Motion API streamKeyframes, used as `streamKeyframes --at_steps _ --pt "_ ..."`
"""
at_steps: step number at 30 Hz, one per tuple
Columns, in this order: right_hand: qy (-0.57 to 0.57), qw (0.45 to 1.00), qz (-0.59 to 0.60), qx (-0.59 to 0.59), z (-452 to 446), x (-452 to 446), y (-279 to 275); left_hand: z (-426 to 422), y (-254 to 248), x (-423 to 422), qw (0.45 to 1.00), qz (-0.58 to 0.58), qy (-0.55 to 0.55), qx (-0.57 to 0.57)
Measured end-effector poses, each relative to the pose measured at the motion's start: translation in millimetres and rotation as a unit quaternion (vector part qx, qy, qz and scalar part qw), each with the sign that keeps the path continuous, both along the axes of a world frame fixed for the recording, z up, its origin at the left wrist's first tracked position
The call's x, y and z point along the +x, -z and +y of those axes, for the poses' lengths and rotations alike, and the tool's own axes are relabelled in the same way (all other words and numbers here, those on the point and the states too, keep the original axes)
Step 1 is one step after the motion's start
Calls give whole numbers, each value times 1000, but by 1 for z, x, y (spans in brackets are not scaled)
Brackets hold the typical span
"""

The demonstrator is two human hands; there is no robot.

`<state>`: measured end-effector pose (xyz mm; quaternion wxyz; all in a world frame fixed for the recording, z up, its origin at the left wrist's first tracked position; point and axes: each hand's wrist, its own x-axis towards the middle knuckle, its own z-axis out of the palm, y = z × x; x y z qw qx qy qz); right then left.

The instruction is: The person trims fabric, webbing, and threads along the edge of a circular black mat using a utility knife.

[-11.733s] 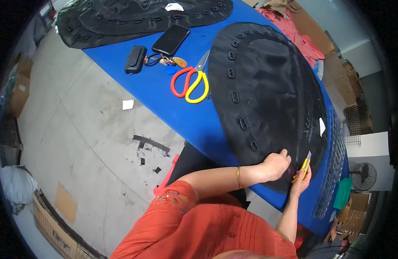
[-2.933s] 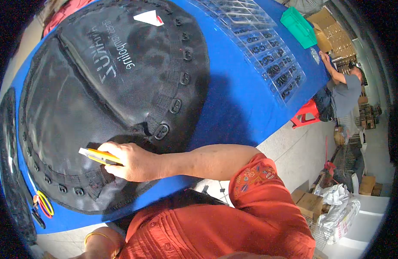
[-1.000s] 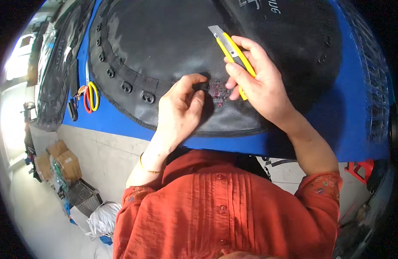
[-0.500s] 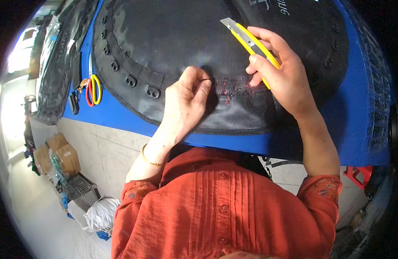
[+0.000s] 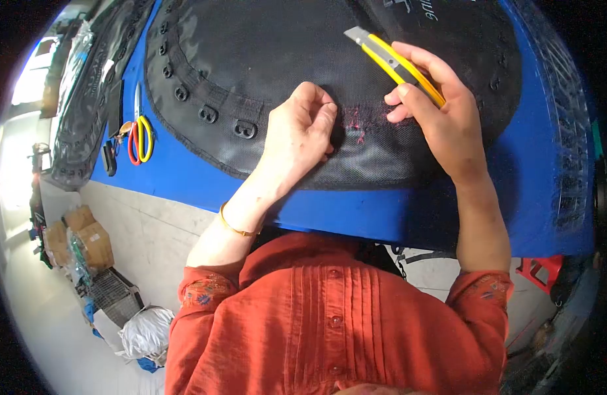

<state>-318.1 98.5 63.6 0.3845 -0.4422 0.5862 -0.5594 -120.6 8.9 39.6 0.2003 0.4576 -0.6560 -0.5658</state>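
Note:
A round black mesh mat (image 5: 270, 52) with plastic eyelets along its rim lies on the blue table. My left hand (image 5: 300, 128) is on its near edge, thumb and forefinger pinched together; what they grip, if anything, is too small to make out. Beside those fingers, pink thread bits (image 5: 358, 128) cling to a frayed patch of webbing. My right hand (image 5: 448, 108) holds a yellow utility knife (image 5: 394, 62) above the mat, its blade out and pointing up and left, apart from the fabric.
Scissors with red and yellow handles (image 5: 140, 139) lie left of the mat, near a small black tool (image 5: 109, 158). The blue table's (image 5: 343, 209) front edge runs close to my body. Cardboard boxes (image 5: 89, 240) and a white bag (image 5: 147, 332) are on the floor at left.
The mat has shifted slightly in view. My left hand, still pinched, appears a little further right and up. The knife in my right hand has tilted slightly and moved a bit right.

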Motion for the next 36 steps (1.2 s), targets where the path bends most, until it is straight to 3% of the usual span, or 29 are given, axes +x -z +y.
streamKeyframes --at_steps 7,26,29,36 --pt "11 998 64 24 6 0 -18 -8 1 3 999 5 23 45" --pt "-70 987 87 113 12 -14 -26 -11 -4 4 998 -13 39 45" --pt "-76 987 57 132 12 -12 -30 -10 -2 4 998 -10 44 39" --pt "-158 985 -40 51 9 -20 -23 -10 -3 3 998 -13 48 38"
